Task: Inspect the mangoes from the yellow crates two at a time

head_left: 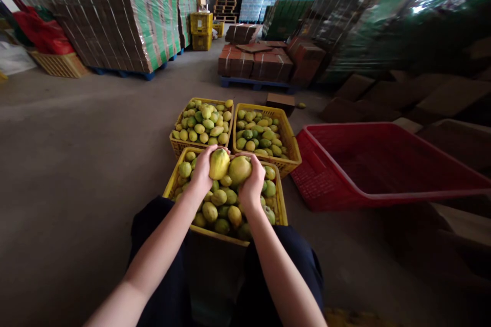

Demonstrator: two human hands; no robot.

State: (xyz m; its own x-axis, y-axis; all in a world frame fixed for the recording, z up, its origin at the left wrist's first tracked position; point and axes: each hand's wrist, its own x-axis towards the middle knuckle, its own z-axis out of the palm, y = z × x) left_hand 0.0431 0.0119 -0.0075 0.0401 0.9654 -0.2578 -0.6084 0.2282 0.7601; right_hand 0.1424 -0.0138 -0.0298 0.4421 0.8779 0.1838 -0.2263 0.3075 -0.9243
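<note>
Above the near yellow crate (283, 202), my left hand (201, 168) is wrapped round a yellow lemon (220, 164). My right hand (254, 183) grips a greener, rounder lemon (240, 170) right beside it. Their far-side fingers are mostly hidden behind the fruit. Many yellow and green lemons (219, 197) fill the near crate, which stands between my knees. Just beyond it are two more yellow crates of lemons, the left crate (180, 149) heaped high and the right crate (293, 149) filled lower.
A large red basket (337, 163) stands to the right, with cardboard boxes (452, 92) behind it. A small brown box (281, 102) sits past the crates. Farther off are bundled cardboard on a blue pallet (253, 83) and a tall wrapped stack (103, 15). Concrete floor (95, 148) extends on the left.
</note>
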